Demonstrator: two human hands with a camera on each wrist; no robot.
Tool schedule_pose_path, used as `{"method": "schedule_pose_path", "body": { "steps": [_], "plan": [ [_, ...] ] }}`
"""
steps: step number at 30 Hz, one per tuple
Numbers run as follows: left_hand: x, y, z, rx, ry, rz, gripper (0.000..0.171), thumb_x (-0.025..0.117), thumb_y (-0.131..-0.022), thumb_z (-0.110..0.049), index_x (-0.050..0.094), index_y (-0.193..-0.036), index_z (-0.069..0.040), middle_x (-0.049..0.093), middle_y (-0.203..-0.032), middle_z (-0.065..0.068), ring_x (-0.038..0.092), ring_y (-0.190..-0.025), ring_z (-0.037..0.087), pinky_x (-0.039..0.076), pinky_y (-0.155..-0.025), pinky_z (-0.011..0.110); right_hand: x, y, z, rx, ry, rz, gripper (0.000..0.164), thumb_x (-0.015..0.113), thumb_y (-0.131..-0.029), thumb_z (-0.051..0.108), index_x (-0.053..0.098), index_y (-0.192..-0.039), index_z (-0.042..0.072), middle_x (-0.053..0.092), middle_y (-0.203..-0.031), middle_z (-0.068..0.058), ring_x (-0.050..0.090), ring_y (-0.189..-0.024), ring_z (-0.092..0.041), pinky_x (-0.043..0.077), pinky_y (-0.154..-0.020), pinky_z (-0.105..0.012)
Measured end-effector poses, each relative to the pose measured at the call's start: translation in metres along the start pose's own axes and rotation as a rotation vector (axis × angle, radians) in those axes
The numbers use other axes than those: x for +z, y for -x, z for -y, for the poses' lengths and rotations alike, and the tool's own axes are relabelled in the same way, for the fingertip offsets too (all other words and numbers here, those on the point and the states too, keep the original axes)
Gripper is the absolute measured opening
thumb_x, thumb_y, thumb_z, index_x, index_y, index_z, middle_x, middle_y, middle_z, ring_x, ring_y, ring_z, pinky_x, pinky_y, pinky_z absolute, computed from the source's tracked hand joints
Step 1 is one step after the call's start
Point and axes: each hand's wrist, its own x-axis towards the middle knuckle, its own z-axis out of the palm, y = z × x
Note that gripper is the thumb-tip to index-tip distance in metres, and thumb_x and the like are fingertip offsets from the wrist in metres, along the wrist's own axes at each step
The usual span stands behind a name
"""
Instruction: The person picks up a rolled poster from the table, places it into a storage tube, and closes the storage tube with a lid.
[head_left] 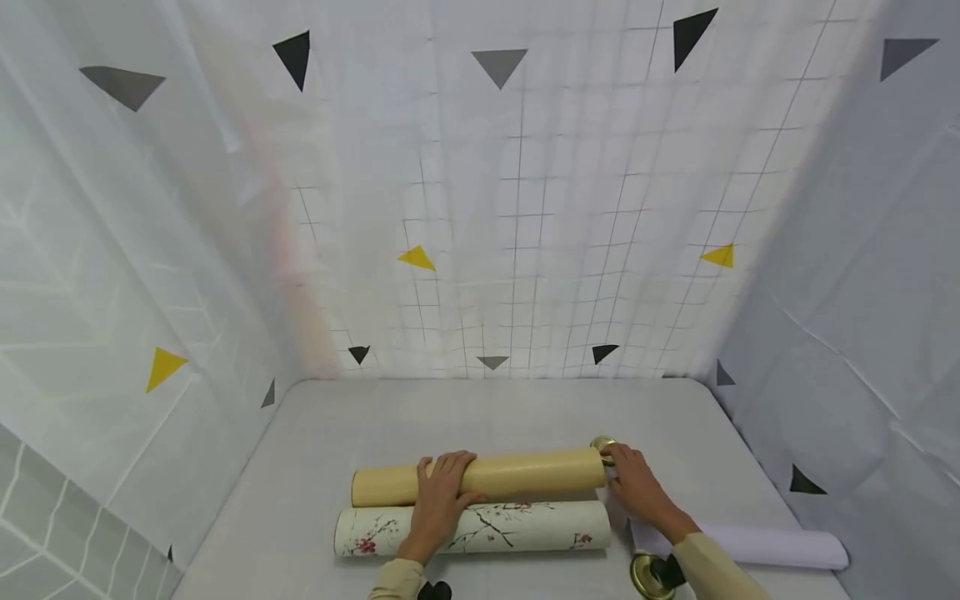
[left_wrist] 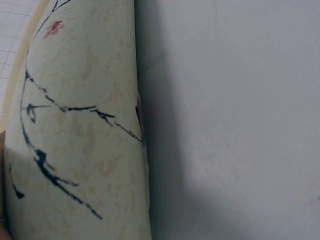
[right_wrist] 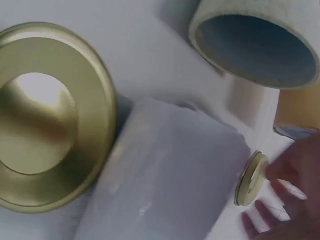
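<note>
A pale yellow cardboard tube (head_left: 532, 473) lies crosswise on the table, behind a cream tube (head_left: 540, 527) printed with plum-blossom branches. My left hand (head_left: 441, 504) reaches over the blossom tube and grips the yellow one, fingers over its top and thumb on the near side. At the yellow tube's right end, my right hand (head_left: 641, 486) pinches a gold round lid (right_wrist: 251, 179), seen nearly edge-on in the right wrist view. The blossom tube's right end (right_wrist: 255, 50) is open and hollow. In the left wrist view the blossom tube (left_wrist: 85, 120) covers most of the left hand.
A second gold lid (head_left: 649, 577) lies near the front, partly hidden by the right wrist's camera. Beside it, a white roll (head_left: 780, 546) extends right beneath the right forearm. White sheets with black, grey and yellow triangles (head_left: 417, 257) enclose the table (head_left: 420, 408).
</note>
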Motion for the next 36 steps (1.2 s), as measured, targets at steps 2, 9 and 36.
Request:
{"method": "schedule_pose_path", "body": {
  "steps": [2,9,36],
  "plan": [
    [0.0,0.0,0.0,0.004,-0.008,-0.002,0.067,0.072,-0.08,-0.052,0.061,-0.137,-0.019,0.066,-0.137,-0.002,0.058,-0.128,0.021,0.033,-0.11,0.059,-0.001,0.001,-0.002,0.007,0.042,0.037,0.038,0.061,-0.089,-0.004,0.059,-0.126,-0.008,0.056,-0.138,-0.033,0.051,-0.125,-0.057,0.046,-0.099,-0.069],
    [0.001,0.0,0.002,0.015,-0.004,-0.015,0.067,0.074,-0.079,-0.051,0.061,-0.136,-0.018,0.067,-0.135,-0.001,0.059,-0.126,0.022,0.033,-0.107,0.059,0.004,0.001,-0.007,0.055,0.081,0.113,0.041,0.065,-0.087,0.002,0.06,-0.127,-0.006,0.055,-0.14,-0.03,0.05,-0.125,-0.058,0.047,-0.096,-0.071],
    [0.001,0.001,0.002,-0.023,0.052,0.03,0.067,0.074,-0.079,-0.051,0.06,-0.138,-0.021,0.065,-0.137,-0.005,0.057,-0.13,0.02,0.031,-0.112,0.06,0.01,0.006,-0.004,0.126,0.156,0.092,0.061,0.072,-0.086,0.003,0.05,-0.142,-0.003,0.04,-0.152,-0.035,0.049,-0.122,-0.059,0.051,-0.085,-0.068]
  ]
}}
